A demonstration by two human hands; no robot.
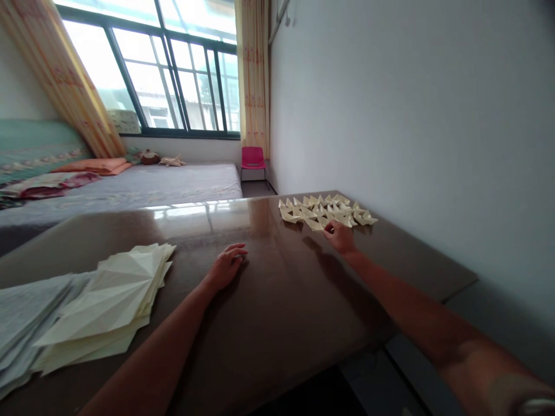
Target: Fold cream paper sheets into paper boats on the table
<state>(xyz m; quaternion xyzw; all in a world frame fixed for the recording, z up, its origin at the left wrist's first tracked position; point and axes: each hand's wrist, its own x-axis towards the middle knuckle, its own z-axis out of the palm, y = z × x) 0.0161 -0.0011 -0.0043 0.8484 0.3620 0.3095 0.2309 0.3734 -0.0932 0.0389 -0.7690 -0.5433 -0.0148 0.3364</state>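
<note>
Toward the table's far right corner, several folded cream paper boats [291, 215] stand close together in rows. My right hand [341, 237] is at the near edge of this group, with thumb and fingers pinched on a paper boat [315, 224]; the fingers partly cover it. My left hand [228, 266] rests on the brown tabletop [269, 312], its fingers loosely stretched and apart, holding nothing. To its left lies a stack of creased cream paper sheets [125, 283], the top one marked with fold lines.
Greyish printed sheets [30, 306] lie at the table's left edge, partly beside the cream stack. A white wall [390, 115] runs along the table's right side. Beyond the table are a bed [186, 182] and a pink chair [252, 157] under the window.
</note>
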